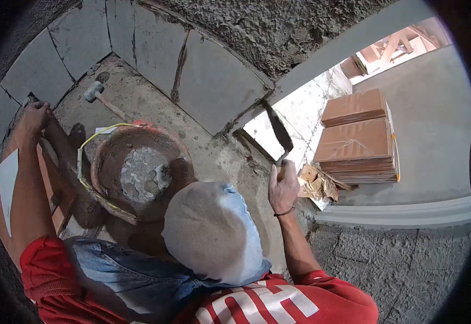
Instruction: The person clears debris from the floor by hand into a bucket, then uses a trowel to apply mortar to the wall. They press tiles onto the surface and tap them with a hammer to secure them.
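My right hand (284,189) is closed around the handle of a trowel (279,128). Its dark, narrow blade points away from me, beside the edge of the tiled wall at the doorway. At the far left, my left hand (32,119) has its fingers bent together low against the wall tiles (35,62); whatever is between them is hidden. Between my arms stands a round bucket (178,141) with a yellow-and-white handle, holding grey lumpy material (143,175). My dusty, jeans-clad knee (205,232) is bent in front of me, close to the bucket.
A mallet (92,93) lies on the rough floor beyond the bucket. Stacked cardboard boxes (354,135) stand past the doorway, with torn cardboard (319,183) beside them. Under my left arm are a brown board (0,210) and a white flat piece (8,189).
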A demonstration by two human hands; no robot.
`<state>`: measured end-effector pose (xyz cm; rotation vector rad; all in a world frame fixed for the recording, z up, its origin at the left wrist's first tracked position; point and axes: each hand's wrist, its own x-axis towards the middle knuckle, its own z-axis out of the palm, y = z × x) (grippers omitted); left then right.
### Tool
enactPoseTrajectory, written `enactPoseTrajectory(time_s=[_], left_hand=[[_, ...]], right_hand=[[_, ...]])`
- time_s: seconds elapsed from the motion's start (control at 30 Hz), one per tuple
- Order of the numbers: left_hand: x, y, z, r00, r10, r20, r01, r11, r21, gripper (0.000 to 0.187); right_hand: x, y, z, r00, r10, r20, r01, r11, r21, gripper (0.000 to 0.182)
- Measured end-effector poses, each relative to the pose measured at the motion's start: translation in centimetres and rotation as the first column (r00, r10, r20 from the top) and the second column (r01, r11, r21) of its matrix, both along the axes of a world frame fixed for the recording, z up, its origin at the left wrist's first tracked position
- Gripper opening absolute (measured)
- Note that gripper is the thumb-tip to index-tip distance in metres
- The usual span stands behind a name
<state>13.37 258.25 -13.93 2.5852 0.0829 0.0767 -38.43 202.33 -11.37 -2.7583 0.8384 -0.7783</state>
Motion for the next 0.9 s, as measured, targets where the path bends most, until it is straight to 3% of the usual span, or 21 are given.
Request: enactPoseTrajectory(time_s=[0.17, 0.27, 0.37, 0.43, 0.53, 0.63, 0.7, 0.83, 0.9], left_hand=[[2.7, 3.6, -3.4, 0.997, -0.069, 0.034, 0.069, 0.998, -0.010, 0.054], [-0.9, 1.1, 0.0, 0.999, -0.053, 0.004, 0.053, 0.997, -0.060, 0.054], [0.5, 2.2, -1.4, 0.996, 0.045, -0.083, -0.054, 0.993, -0.108, 0.044], [0.3, 3.3, -1.1, 0.994, 0.006, -0.105, -0.021, 0.991, -0.135, 0.045], [2.2, 5.1, -2.9, 0.997, 0.003, -0.076, -0.008, 0.998, -0.056, 0.040], [2.9, 4.2, -3.3, 0.998, -0.017, -0.052, 0.017, 1.000, 0.000, 0.038], [2.0, 3.1, -2.7, 0.999, 0.007, -0.038, -0.012, 0.988, -0.151, 0.032], [-1.8, 0.0, 1.2, 0.995, 0.057, -0.085, -0.071, 0.984, -0.163, 0.030], [-1.0, 0.8, 0.7, 0.995, 0.014, -0.098, -0.045, 0.946, -0.321, 0.032]], right_hand=[[-0.9, -0.7, -7.8, 0.983, 0.016, -0.186, -0.003, 0.997, 0.073, 0.023], [-1.1, -0.7, -12.4, 0.931, 0.038, -0.364, 0.003, 0.994, 0.112, 0.030], [-2.4, 0.1, -14.0, 0.932, 0.069, -0.357, -0.007, 0.985, 0.171, 0.032], [-2.8, 0.0, -14.5, 0.944, 0.068, -0.323, -0.006, 0.982, 0.189, 0.033], [-2.1, 0.1, -14.5, 0.989, 0.018, -0.149, 0.001, 0.991, 0.132, 0.029], [-1.0, 0.0, -14.3, 0.968, 0.004, -0.253, 0.027, 0.993, 0.119, 0.029], [-1.1, -0.6, -16.3, 0.968, 0.035, -0.248, -0.005, 0.992, 0.123, 0.030], [-2.2, -0.1, -17.3, 0.964, 0.046, -0.261, -0.016, 0.993, 0.116, 0.029], [-2.9, 0.2, -16.9, 0.962, 0.063, -0.265, -0.023, 0.988, 0.151, 0.029]])
